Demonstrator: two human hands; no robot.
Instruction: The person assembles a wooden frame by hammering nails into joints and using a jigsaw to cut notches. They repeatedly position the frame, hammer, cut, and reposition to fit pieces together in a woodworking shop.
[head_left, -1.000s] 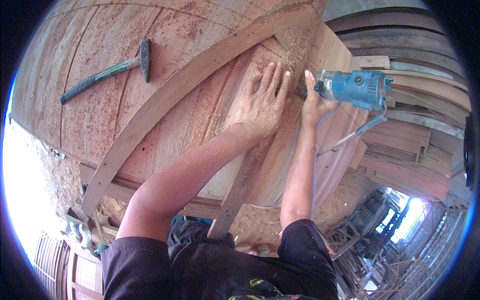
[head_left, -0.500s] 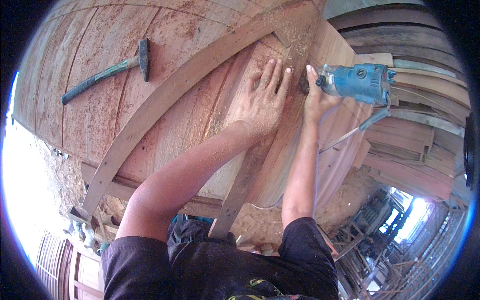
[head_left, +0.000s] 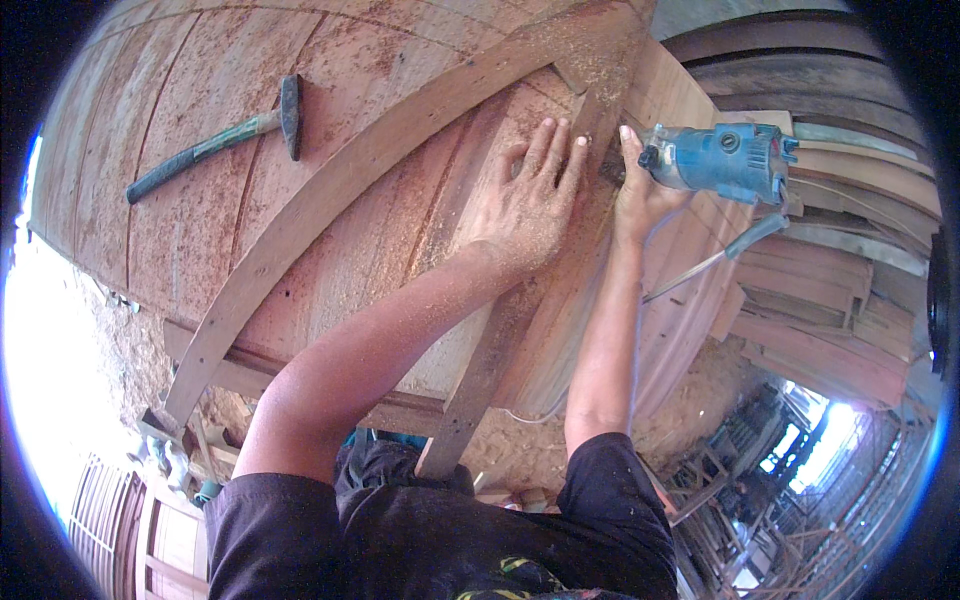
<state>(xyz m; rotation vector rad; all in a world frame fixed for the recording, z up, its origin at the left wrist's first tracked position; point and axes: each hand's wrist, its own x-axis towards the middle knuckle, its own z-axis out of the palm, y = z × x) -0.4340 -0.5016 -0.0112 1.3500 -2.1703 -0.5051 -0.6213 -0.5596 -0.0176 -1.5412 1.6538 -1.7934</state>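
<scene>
My left hand point(head_left: 525, 205) lies flat and dusted with sawdust, fingers stretched out, over the planks and the edge of a straight wooden bar point(head_left: 490, 355). My right hand point(head_left: 642, 195) grips a blue trim router point(head_left: 725, 160) near its base, thumb up along the side; the other fingers are mostly hidden. The router lies on its side, its base toward the bar and its motor end pointing right. Its bit cannot be made out. A curved wooden piece point(head_left: 345, 165) arches left of my hands and meets the bar at the far end.
A hammer point(head_left: 215, 147) with a dark green handle rests on the sawdust-strewn planks point(head_left: 370, 270) at the left. Stacked boards point(head_left: 810, 275) stand at the right. A cord point(head_left: 535, 416) hangs below the planks. Wooden frames and clutter point(head_left: 750, 480) fill the lower right.
The router and my right hand have shifted very slightly right. My left hand stays flat in nearly the same place.
</scene>
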